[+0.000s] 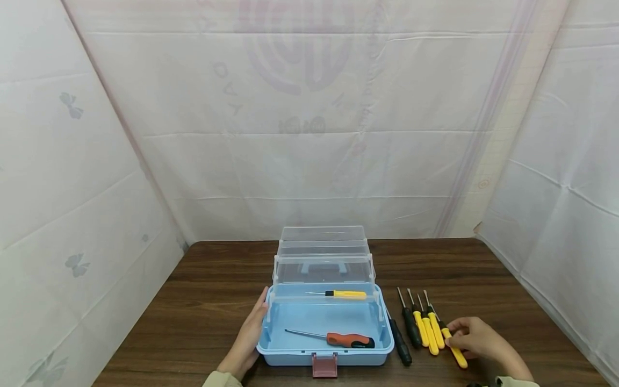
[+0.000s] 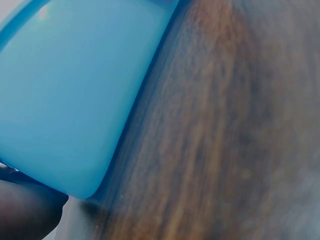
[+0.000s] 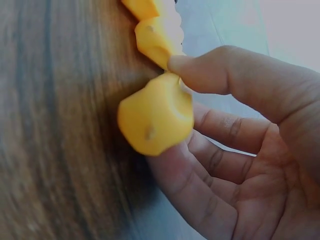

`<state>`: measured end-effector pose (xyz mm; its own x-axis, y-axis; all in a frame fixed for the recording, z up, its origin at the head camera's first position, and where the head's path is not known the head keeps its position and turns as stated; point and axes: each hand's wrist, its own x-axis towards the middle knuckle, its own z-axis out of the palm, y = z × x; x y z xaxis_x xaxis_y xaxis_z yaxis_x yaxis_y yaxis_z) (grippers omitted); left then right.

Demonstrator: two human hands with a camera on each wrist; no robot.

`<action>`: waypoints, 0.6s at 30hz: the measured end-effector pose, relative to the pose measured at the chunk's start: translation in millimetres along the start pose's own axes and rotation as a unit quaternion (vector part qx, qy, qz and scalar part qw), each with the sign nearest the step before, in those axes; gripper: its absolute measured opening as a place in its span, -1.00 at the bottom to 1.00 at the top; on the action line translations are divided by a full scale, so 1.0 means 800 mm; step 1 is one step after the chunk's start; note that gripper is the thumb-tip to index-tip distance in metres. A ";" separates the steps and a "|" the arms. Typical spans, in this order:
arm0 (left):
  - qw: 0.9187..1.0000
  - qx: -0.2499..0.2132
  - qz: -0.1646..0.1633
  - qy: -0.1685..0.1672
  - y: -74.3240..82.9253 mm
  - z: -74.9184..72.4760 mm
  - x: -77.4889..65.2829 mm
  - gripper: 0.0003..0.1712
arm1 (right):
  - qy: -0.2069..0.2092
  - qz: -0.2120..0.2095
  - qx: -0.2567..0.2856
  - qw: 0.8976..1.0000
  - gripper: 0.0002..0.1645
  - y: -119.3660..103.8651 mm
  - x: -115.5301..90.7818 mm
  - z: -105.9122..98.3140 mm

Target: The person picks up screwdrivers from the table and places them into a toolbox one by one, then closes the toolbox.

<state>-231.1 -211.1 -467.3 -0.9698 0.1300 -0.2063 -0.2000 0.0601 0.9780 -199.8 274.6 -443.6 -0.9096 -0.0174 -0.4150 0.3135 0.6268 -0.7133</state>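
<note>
A light-blue toolbox sits open, its clear lid and trays raised at the back. Inside lies an orange-and-black screwdriver; a yellow-handled one shows through the clear tray behind it. My left hand rests along the box's left side, fingers fairly straight; its wrist view shows the blue side wall close up. Right of the box, my right hand pinches the handle of the rightmost yellow screwdriver between thumb and fingers. That handle's butt faces the right wrist camera, low over the wood.
Several more yellow screwdrivers lie side by side left of the right hand. Two black-handled screwdrivers lie between them and the box. The brown wooden table is enclosed by white sheeting at the back and sides.
</note>
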 end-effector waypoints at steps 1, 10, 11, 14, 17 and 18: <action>1.000 0.000 0.001 0.000 0.000 0.000 0.000 -0.33 | -0.001 -0.003 0.000 1.000 -0.49 0.000 0.000 0.000; 1.000 0.001 0.007 -0.003 -0.001 0.000 0.000 -0.29 | -0.005 -0.015 0.001 1.000 -0.50 0.001 -0.002 -0.001; 1.000 0.001 0.008 -0.003 -0.002 0.000 0.000 -0.28 | -0.006 -0.014 0.000 1.000 -0.50 0.001 -0.001 -0.001; 1.000 0.001 0.011 -0.004 -0.003 0.000 0.000 -0.25 | -0.009 -0.016 -0.003 1.000 -0.50 0.001 -0.001 -0.002; 1.000 -0.001 0.012 -0.005 -0.003 0.000 0.000 -0.24 | -0.011 -0.016 -0.003 1.000 -0.50 0.001 -0.001 -0.003; 1.000 -0.002 0.011 -0.005 -0.003 0.001 0.000 -0.24 | -0.012 -0.016 -0.003 1.000 -0.50 0.002 -0.001 -0.003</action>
<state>-230.4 -210.7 -469.7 -0.9728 0.1407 -0.1840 -0.1781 0.0538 0.9825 -199.0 277.3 -442.6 -0.9124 -0.0569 -0.4053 0.2821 0.6302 -0.7234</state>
